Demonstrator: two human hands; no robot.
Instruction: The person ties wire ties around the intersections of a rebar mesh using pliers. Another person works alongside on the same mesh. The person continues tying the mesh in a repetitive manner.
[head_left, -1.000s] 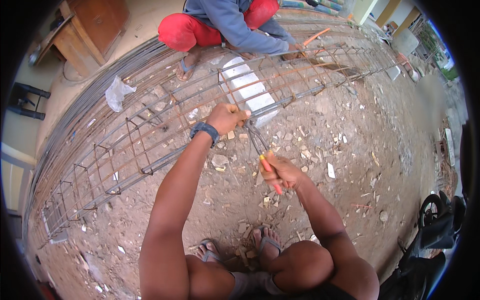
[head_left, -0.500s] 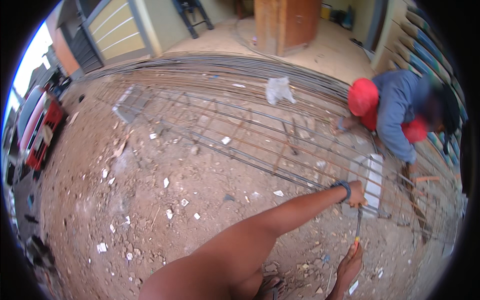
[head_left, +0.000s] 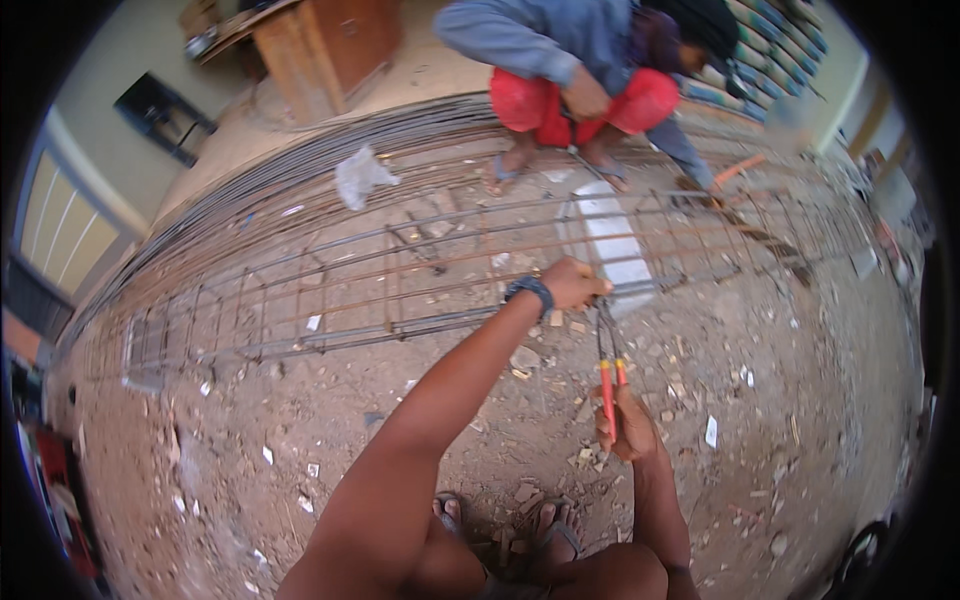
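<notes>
Left hand [head_left: 575, 283] grip pinching rebar cage [head_left: 400, 290], right hand [head_left: 625, 425] clamped round orange-handled pincers [head_left: 608, 375] (white scraps nearby).

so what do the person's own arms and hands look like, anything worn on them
Both forearms are bare, with no sleeves and no gloves. The left hand has a dark band like a watch around its wrist. The right hand and its wrist show nothing worn.

A long rusty rebar cage [head_left: 400, 270] lay on its side across the dirt ground. Red-handled pincers [head_left: 608, 365] stood nearly vertical, their dark head meeting the cage's near lower bar, handles pointing down
</notes>
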